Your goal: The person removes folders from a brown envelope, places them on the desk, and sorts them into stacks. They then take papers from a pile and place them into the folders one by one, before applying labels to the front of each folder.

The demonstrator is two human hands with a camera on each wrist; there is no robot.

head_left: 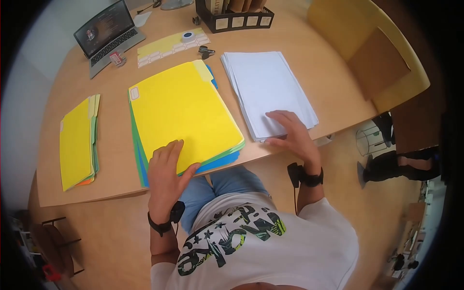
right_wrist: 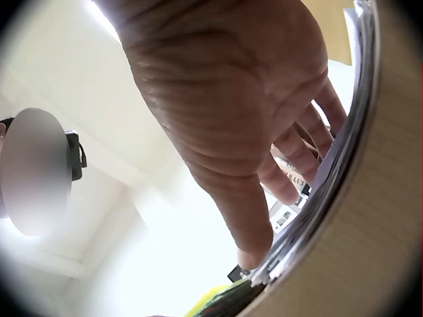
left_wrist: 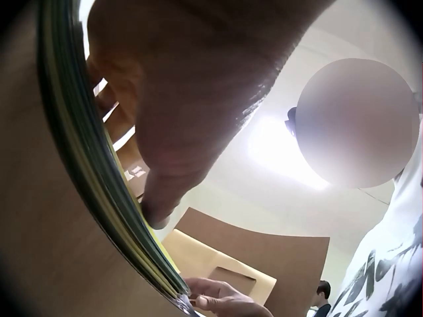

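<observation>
A stack of file folders (head_left: 183,111) lies in the middle of the table, a yellow one on top, with green and blue edges showing beneath. My left hand (head_left: 166,166) rests on its near left part, fingers fairly straight and thumb at the near edge. Right of it lies a pile of white paper sheets (head_left: 266,87), slightly uneven at the sides. My right hand (head_left: 296,137) rests on the near right corner of that pile, fingers relaxed and thumb at the near edge. In the right wrist view the fingers (right_wrist: 297,155) are spread over the sheets.
A thinner folder stack (head_left: 76,142) lies at the left. Behind are a laptop (head_left: 108,36), a label sheet (head_left: 169,50) with a tape roll (head_left: 188,36) on it, a black clip (head_left: 206,51) and a black desk organizer (head_left: 237,21). A yellow chair (head_left: 386,48) stands at the right.
</observation>
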